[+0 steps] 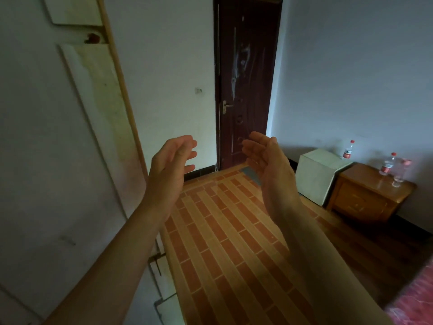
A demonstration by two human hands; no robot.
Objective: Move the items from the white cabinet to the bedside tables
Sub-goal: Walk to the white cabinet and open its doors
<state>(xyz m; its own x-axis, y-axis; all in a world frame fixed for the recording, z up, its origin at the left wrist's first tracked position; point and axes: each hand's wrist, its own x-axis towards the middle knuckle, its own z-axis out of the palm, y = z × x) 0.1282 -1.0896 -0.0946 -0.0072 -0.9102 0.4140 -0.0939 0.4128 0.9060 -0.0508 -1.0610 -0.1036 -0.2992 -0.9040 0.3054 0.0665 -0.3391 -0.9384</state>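
Dim bedroom, brick-patterned floor [222, 231], dark door [246, 78] ahead. The left hand [171, 160] and right hand [264, 156] are raised, fingers relaxed, holding nothing. Best to step closer first, then grip the water bottle [348, 150] round its middle. It stands on the white cabinet [316, 174], well right of both hands, just beside the wooden bedside desk [363, 200].

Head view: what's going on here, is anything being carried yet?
Nothing is being carried. A person stands in a bedroom with the left hand and right hand raised in front, open, palms facing each other, holding nothing. By the far wall, a water bottle stands on the white cabinet. The wooden bedside table beside it carries a labelled bottle and what looks like a clear bottle. Neither hand is near them.
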